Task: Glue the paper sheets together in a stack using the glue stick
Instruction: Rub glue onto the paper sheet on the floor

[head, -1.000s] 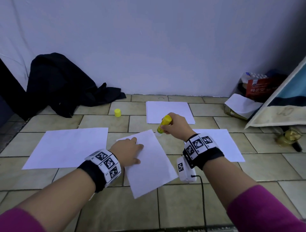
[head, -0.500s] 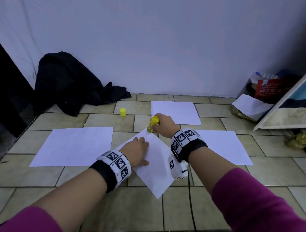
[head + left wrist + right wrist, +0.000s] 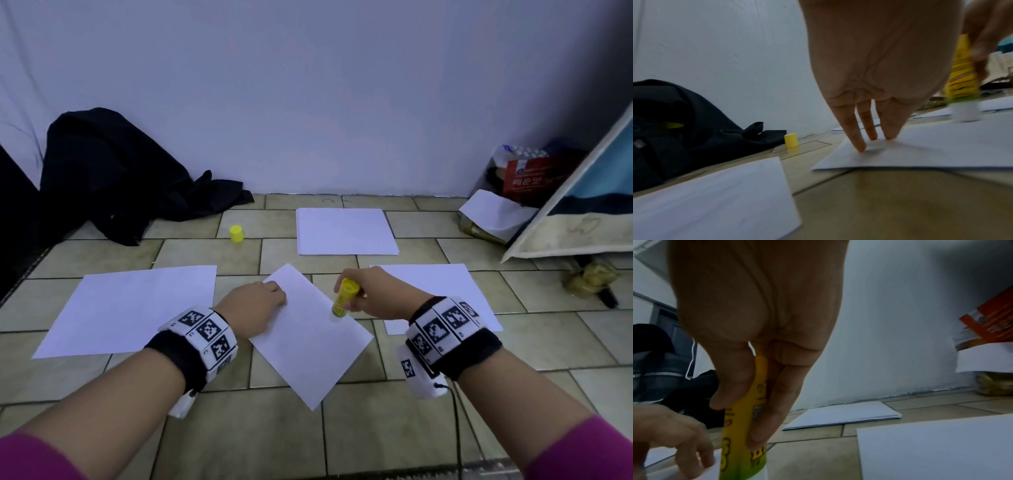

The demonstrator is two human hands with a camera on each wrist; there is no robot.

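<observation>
Two hands work over the tilted paper sheet (image 3: 310, 334) lying nearest on the tiled floor (image 3: 394, 442). A second ago the glue stick (image 3: 344, 297) touched the sheet's far corner; half a second ago it sat further left along the top edge, and now it has come down to the sheet's right edge. The right hand (image 3: 375, 291) grips it, thumb and fingers clamped round the yellow barrel, white glue end pressed on the paper. The left hand (image 3: 251, 303) stays on the sheet's left part, straight fingertips (image 3: 861, 147) pinning it flat. Just left lies another white sheet (image 3: 132, 308), and one (image 3: 442, 291) lies right, partly under the wrist. Farther off, a thin paper stack (image 3: 346, 231) rests near the wall, the yellow cap (image 3: 236, 234) upright to its left, beside a black bag (image 3: 109, 174).
</observation>
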